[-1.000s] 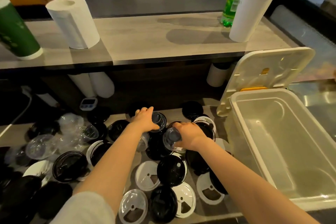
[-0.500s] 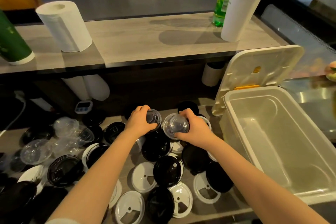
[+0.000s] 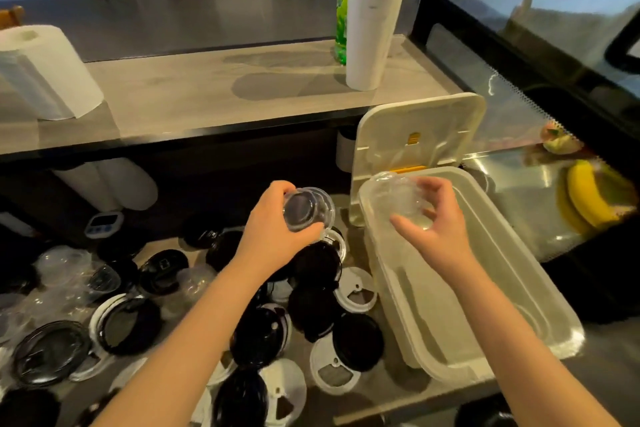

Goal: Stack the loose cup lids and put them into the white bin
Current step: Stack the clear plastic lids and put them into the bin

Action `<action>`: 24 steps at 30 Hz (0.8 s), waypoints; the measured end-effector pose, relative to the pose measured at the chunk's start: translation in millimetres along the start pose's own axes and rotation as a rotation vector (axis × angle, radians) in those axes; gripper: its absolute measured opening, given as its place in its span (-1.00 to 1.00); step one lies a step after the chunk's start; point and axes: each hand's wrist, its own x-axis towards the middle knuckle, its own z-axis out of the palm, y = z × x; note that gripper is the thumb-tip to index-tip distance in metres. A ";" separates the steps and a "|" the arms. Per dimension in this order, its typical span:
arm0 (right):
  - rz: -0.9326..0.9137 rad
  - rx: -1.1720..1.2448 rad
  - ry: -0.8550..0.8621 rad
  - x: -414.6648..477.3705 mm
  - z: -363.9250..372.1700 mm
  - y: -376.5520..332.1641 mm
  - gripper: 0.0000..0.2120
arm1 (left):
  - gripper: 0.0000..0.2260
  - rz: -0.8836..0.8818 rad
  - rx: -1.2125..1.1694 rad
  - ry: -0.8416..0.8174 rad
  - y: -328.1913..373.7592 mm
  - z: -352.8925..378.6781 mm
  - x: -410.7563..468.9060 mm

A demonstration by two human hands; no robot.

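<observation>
Both hands have lifted off the pile since a second ago. The right hand now pinches one clear domed plastic lid above the hinge-end corner of the one white rectangular plastic bin. The left hand grips a second clear round lid, just left of the bin. The loose black, white and clear lids below overlap too much to count.
</observation>
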 end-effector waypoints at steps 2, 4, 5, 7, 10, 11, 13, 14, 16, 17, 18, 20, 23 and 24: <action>0.057 -0.083 0.009 3.9 -18.7 19.4 -0.50 | -0.53 0.051 0.029 -0.001 16.8 16.6 4.4; 0.136 -0.158 -0.016 11.0 -27.6 41.9 -0.48 | -0.49 0.072 0.048 -0.018 28.6 31.3 7.7; 0.189 -0.194 -0.041 15.6 -28.6 53.5 -0.47 | -0.48 0.074 0.050 -0.022 32.9 38.0 8.8; 0.283 -0.317 -0.140 24.3 -25.7 73.7 -0.45 | -0.48 0.063 0.050 -0.022 38.4 49.3 10.6; 0.373 -0.399 -0.337 35.0 -15.6 101.0 -0.43 | -0.41 0.020 0.045 -0.017 43.0 61.7 10.9; 0.385 -0.405 -0.371 37.9 -11.4 109.3 -0.42 | -0.37 0.000 0.040 -0.014 44.1 64.0 10.6; 0.377 -0.437 -0.403 42.9 -4.2 120.3 -0.41 | -0.32 -0.030 0.034 0.003 45.4 65.7 9.1; 0.355 -0.461 -0.419 44.8 -1.8 122.8 -0.42 | -0.33 -0.032 0.038 0.016 45.8 66.1 8.3; 0.291 -0.537 -0.459 47.5 2.7 125.4 -0.45 | -0.40 -0.022 0.063 0.033 46.5 65.6 6.8; 0.262 -0.583 -0.474 48.6 4.2 125.8 -0.44 | -0.41 -0.018 0.074 0.039 46.4 65.5 6.3; 0.241 -0.633 -0.487 49.8 5.2 126.7 -0.43 | -0.42 -0.017 0.081 0.043 46.0 65.8 6.1; 0.218 -0.708 -0.508 52.0 6.7 127.6 -0.38 | -0.41 -0.022 0.086 0.048 46.7 67.2 5.3; 0.208 -0.761 -0.512 54.8 7.0 130.1 -0.33 | -0.38 -0.017 0.106 0.035 51.4 71.7 7.3; 0.204 -0.765 -0.518 54.4 6.0 131.9 -0.30 | -0.37 -0.006 0.114 0.025 54.2 73.7 9.7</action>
